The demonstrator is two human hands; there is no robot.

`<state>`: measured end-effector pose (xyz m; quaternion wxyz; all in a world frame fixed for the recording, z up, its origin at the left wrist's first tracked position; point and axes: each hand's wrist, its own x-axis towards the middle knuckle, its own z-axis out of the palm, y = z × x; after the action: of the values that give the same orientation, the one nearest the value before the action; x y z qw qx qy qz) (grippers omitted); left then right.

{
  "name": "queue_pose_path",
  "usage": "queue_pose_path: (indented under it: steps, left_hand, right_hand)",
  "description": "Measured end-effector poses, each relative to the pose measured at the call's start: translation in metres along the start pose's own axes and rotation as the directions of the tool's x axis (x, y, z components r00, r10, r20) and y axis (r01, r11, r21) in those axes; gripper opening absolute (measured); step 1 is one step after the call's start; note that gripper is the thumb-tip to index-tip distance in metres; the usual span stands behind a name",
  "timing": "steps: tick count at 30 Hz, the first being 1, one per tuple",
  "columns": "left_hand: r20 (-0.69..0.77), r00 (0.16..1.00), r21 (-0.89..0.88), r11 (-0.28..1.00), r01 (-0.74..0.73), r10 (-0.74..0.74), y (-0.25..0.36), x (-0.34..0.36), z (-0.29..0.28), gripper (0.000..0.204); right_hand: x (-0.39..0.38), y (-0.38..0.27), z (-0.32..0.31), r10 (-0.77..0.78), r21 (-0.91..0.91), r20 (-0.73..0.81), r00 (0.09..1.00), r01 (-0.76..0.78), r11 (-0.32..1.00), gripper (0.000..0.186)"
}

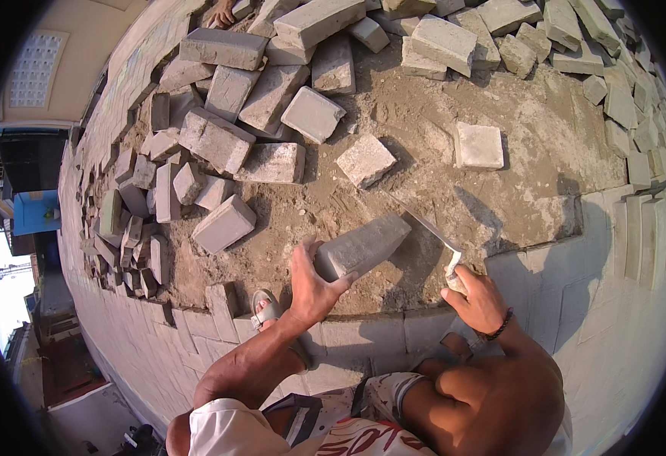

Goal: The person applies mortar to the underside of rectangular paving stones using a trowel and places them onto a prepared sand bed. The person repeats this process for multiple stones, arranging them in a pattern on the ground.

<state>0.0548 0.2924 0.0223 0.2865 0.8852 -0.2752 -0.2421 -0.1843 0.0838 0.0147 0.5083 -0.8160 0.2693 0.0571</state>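
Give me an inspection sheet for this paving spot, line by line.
Surface: bare sand bed, edged by laid pavers.
Job's things: grey paving block gripped by left hand; trowel blade on the sand, handle in right hand.
Clutter: loose blocks heaped across the sand's far side.
Hands: both closed on their things.
Cables: nothing seen.
Surroundings: sandalled foot; buildings at left.

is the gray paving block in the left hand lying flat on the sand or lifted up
Lifted. The left hand grips one end of the paving block, tilting it above the sand bed.
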Motion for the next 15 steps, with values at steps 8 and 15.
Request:
queue_pose_path:
  steps: [8, 15]
  left_hand:
    - [-0.128, 0.992, -0.158, 0.987, 0.002, -0.023, -0.017, -0.021, 0.031, 0.095]
    - [-0.12, 0.992, -0.317, 0.945, -0.082, 0.045, -0.016, -0.015, 0.032, 0.098]
  right_hand:
    - [0.014, -0.026, 0.019, -0.167, -0.068, 0.31, 0.936, 0.197, 0.978, 0.033]
    - [0.066, 0.023, 0.017, -0.015, -0.288, 0.19, 0.982, 0.071, 0.955, 0.032]
